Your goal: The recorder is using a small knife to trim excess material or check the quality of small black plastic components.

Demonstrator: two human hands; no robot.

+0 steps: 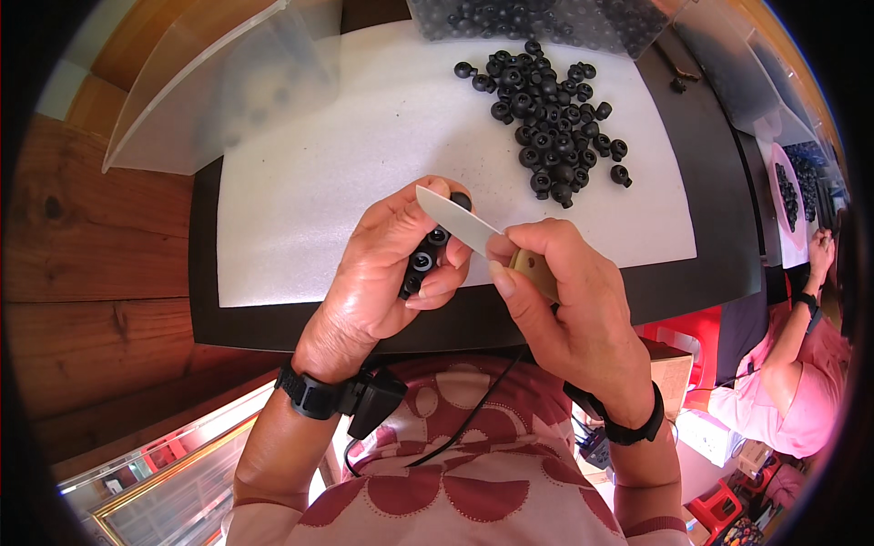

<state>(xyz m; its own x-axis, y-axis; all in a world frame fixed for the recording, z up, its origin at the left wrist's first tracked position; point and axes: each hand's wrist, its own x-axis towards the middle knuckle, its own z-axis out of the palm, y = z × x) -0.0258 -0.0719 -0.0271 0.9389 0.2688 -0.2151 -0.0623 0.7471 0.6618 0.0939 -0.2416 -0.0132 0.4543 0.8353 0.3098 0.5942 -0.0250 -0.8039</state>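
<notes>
My left hand [369,264] is closed around several small round black parts [421,262], each with a ring-like opening. One more black part [462,200] sticks up at its fingertips. My right hand [574,300] grips a knife [464,225] by its tan handle; the pale blade points up and left, its tip close to my left thumb. Whether the blade touches the part at the fingertips I cannot tell. Beyond my hands, a loose pile of the same black parts [555,127] lies on a white foam sheet [309,218].
A clear bin [537,32] full of black parts stands at the far edge. At the left leans a translucent plastic container [200,100]. The sheet lies on a dark table [706,200]. At the right, a person in pink [792,382] works beside a pink tray [785,196].
</notes>
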